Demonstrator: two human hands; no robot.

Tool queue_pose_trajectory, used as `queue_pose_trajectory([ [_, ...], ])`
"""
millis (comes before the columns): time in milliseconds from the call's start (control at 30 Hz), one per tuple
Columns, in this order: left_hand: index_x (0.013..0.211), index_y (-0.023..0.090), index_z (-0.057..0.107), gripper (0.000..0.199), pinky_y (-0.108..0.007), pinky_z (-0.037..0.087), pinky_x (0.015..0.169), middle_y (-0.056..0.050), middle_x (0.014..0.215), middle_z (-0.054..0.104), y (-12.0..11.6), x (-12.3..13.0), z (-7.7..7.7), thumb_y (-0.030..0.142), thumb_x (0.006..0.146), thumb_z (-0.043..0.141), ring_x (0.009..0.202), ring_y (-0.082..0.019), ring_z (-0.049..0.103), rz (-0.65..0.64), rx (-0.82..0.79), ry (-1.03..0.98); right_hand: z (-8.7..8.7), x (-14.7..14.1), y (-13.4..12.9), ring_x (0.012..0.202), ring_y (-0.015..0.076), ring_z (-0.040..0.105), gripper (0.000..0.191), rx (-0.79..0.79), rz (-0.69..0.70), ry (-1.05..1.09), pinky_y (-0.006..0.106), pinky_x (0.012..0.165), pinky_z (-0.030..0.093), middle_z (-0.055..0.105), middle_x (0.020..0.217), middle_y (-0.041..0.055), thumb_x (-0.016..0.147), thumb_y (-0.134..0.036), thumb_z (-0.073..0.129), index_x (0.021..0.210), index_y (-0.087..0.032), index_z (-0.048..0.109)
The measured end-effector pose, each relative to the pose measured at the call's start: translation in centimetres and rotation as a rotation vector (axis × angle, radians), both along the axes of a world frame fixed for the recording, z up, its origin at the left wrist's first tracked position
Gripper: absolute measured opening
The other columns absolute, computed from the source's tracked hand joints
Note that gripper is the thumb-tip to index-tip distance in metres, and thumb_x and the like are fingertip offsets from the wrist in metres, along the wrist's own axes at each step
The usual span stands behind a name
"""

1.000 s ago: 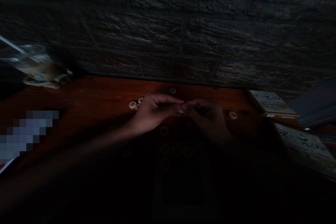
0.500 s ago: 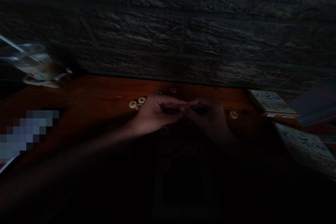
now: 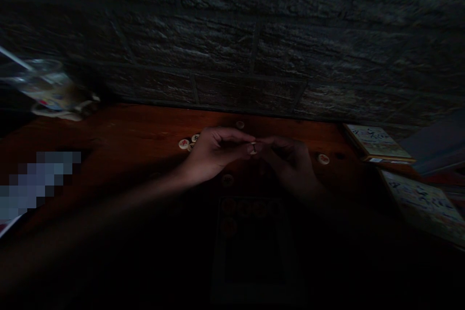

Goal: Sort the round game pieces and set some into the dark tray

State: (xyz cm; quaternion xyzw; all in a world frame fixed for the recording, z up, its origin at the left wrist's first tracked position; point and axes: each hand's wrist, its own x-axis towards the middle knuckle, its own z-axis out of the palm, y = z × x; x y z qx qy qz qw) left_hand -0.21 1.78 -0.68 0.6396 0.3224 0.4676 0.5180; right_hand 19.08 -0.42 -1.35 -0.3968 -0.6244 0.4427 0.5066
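A small pale xiangqi piece with a dark mark is pinched between the fingertips of both hands, above the wooden table. My left hand has its thumb and forefinger closed on it from the left. From the right, the fingertips of my right hand close on the same piece. Behind my left hand lies a red-marked piece, beside a few others partly hidden. Just below the hands rests a dim piece. Nearer to me, a dark open box has several pieces along its far end.
At right are one lone piece and two printed boxes, a far box and a near box. A plastic cup with a straw stands at left. A stone wall rises behind the table.
The piece between my fingertips now shows its marked face; earlier the fingers covered it. Both hands have stayed nearly in place, with the fingers shifting slightly.
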Motion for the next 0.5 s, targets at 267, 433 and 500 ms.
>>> queue_pose_trajectory([
  [267,0.101,0.018,0.085,0.021,-0.029,0.065,0.079,-0.006,0.097,0.085,0.06,-0.08,-0.11,0.021,0.081,0.086,0.083,-0.019,0.080,0.015,-0.036,-0.010,-0.06,0.13,0.03,0.048,0.0086,0.059,0.020,-0.005,-0.015,-0.030,0.019,0.042,0.045,0.076,0.072,0.0012,0.093,-0.039,0.073,0.094,-0.020,0.081],
  [433,0.104,0.019,0.084,0.025,-0.028,0.064,0.086,-0.006,0.103,0.085,0.17,-0.15,-0.43,0.020,0.079,0.088,0.093,-0.020,0.080,0.030,0.040,0.016,-0.06,0.05,0.07,0.047,0.0084,0.058,0.021,-0.003,0.002,0.001,0.019,0.042,0.045,0.071,0.065,-0.0016,0.084,-0.038,0.084,0.092,-0.019,0.080],
  [500,0.104,0.018,0.084,0.026,-0.030,0.064,0.091,-0.007,0.107,0.084,0.22,-0.16,-0.56,0.020,0.079,0.089,0.098,-0.021,0.080,0.026,0.048,0.010,-0.11,-0.01,0.09,0.047,0.0077,0.059,0.021,0.001,-0.005,-0.001,0.019,0.044,0.046,0.073,0.068,-0.0013,0.083,-0.037,0.085,0.091,-0.019,0.079],
])
